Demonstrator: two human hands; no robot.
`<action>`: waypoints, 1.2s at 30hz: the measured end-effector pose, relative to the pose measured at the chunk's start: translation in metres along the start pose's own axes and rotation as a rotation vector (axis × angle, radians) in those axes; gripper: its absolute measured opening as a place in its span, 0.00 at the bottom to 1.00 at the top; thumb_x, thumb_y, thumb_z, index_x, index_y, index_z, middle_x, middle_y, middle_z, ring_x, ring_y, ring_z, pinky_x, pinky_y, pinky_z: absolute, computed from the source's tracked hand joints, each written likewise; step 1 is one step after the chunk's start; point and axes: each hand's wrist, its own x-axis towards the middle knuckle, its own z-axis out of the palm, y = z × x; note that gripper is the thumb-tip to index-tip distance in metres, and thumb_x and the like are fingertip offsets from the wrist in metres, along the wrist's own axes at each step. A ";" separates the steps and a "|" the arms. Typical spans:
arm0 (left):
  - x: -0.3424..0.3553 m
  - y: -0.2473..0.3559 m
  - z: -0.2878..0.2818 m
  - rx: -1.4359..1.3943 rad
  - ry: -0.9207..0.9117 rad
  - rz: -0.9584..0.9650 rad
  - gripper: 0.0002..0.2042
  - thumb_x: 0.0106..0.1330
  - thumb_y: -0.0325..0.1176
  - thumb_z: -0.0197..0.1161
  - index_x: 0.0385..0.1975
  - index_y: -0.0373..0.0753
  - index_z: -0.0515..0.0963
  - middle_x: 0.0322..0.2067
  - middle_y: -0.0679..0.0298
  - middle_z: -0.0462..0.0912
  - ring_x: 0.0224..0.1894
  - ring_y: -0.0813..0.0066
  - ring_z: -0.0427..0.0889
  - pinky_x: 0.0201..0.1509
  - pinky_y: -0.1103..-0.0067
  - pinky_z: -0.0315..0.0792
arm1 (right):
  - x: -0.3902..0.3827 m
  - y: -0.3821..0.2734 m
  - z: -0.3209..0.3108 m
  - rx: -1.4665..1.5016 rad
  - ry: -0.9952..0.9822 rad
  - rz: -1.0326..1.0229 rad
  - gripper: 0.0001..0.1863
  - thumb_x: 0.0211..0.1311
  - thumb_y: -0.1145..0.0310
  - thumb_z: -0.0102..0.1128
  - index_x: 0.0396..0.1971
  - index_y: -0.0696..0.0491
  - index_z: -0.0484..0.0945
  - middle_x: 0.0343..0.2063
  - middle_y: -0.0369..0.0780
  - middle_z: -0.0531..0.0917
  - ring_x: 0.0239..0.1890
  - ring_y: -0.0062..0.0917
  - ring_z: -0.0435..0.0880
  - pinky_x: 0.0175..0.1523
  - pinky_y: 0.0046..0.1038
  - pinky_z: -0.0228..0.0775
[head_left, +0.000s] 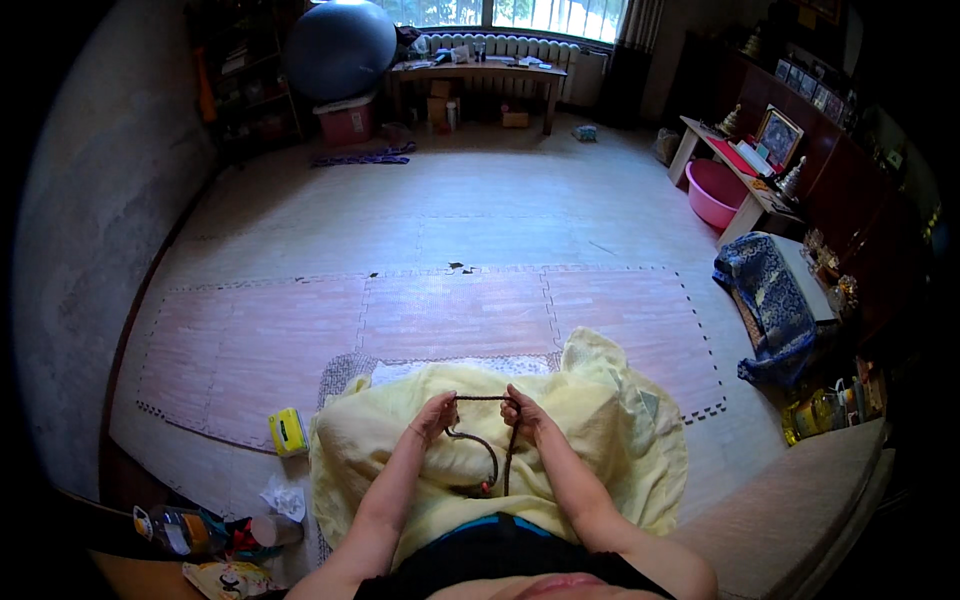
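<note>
A dark brown cord [482,398] is stretched level between my two hands, above a pale yellow cloth [375,440] spread over my lap. The fingers of my left hand [435,414] are closed round one part of the cord. My right hand [524,413] grips it a short way off, thumb raised. From the left hand a loop of the cord curves down toward a small reddish bit [486,488] near my lap. Another length falls straight down from my right hand. Whether the cord is braided or beaded is too small to tell.
Interlocking foam mats [450,310] cover the floor ahead. To the left lie a yellow packet [288,432], crumpled white tissue [284,496] and a plastic bottle [182,530]. A brown padded seat [790,500] stands close on the right, with a blue patterned cloth [765,300] beyond it.
</note>
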 end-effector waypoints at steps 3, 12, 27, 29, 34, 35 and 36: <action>0.000 -0.001 0.003 0.000 0.012 0.010 0.14 0.56 0.41 0.51 0.12 0.47 0.61 0.08 0.77 0.53 0.09 0.86 0.49 0.13 0.87 0.45 | 0.003 0.002 -0.005 0.015 -0.015 -0.007 0.19 0.49 0.48 0.50 0.14 0.46 0.60 0.07 0.30 0.62 0.10 0.12 0.56 0.14 0.15 0.43; 0.000 -0.001 0.001 0.004 0.005 0.019 0.13 0.55 0.40 0.51 0.12 0.48 0.61 0.08 0.77 0.53 0.09 0.86 0.49 0.13 0.86 0.45 | 0.004 0.004 0.000 0.032 0.114 -0.036 0.17 0.49 0.50 0.52 0.14 0.46 0.62 0.06 0.30 0.60 0.09 0.13 0.56 0.14 0.15 0.43; -0.005 0.003 0.008 0.005 0.012 0.014 0.13 0.56 0.41 0.51 0.12 0.47 0.61 0.08 0.77 0.53 0.09 0.87 0.49 0.13 0.87 0.45 | -0.001 0.001 0.002 0.019 0.040 -0.012 0.18 0.49 0.48 0.51 0.14 0.45 0.62 0.06 0.29 0.60 0.09 0.13 0.55 0.14 0.15 0.42; -0.006 0.003 0.010 0.005 0.004 0.013 0.14 0.56 0.41 0.51 0.12 0.47 0.61 0.08 0.77 0.53 0.09 0.86 0.49 0.13 0.87 0.44 | 0.001 0.002 -0.002 0.045 0.017 -0.012 0.20 0.48 0.45 0.49 0.13 0.45 0.62 0.06 0.29 0.60 0.08 0.13 0.54 0.14 0.15 0.41; -0.006 0.001 0.008 0.036 0.000 0.038 0.14 0.56 0.42 0.52 0.12 0.49 0.58 0.08 0.77 0.52 0.10 0.88 0.48 0.13 0.87 0.44 | -0.001 -0.003 0.001 0.146 -0.043 0.035 0.27 0.45 0.35 0.39 0.10 0.45 0.61 0.05 0.29 0.58 0.07 0.13 0.51 0.13 0.15 0.39; -0.006 0.001 0.008 0.037 -0.001 0.038 0.14 0.56 0.42 0.52 0.12 0.49 0.58 0.08 0.77 0.52 0.10 0.88 0.48 0.13 0.87 0.44 | 0.000 -0.004 0.000 0.148 -0.053 0.032 0.29 0.44 0.33 0.36 0.11 0.46 0.61 0.05 0.30 0.58 0.07 0.13 0.51 0.13 0.15 0.39; -0.006 0.002 0.009 0.042 -0.012 0.044 0.14 0.56 0.42 0.52 0.12 0.49 0.58 0.08 0.77 0.52 0.10 0.88 0.48 0.13 0.87 0.44 | 0.000 -0.004 -0.001 0.149 -0.062 0.029 0.31 0.42 0.30 0.32 0.11 0.46 0.61 0.05 0.30 0.58 0.07 0.13 0.50 0.12 0.15 0.39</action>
